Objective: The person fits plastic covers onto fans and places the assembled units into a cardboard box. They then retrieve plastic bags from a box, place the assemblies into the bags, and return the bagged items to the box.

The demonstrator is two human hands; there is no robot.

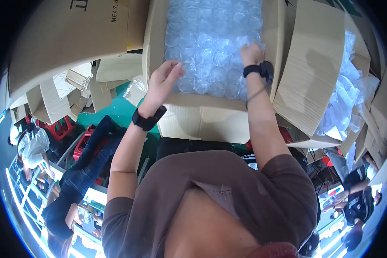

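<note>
You're at the in-carton handling step, AFAICT: both hands work over the clear round pieces (206, 56), which sit in rows inside the open carton (180, 120) in front of you. L hand (160, 84) is over the near-left edge of the rows, fingers loosely curled w/ a slight gap to the thumb, nothing visible in them. R hand (252, 56) is at the right edge, fingers bent in; can't tell if they've got hold of anything. Next move calls for a light, even touch IMO, keeping rows straight and clear of the wall.

Mat'ls: pieces are glossy, see-thru, circular from above, prob. thin plastic; glare hides whether there's film on top. Carton's matte brown corrugated, near flap folded down. Crinkled clear plastic bags (344, 101) in a box off to your right.
</note>
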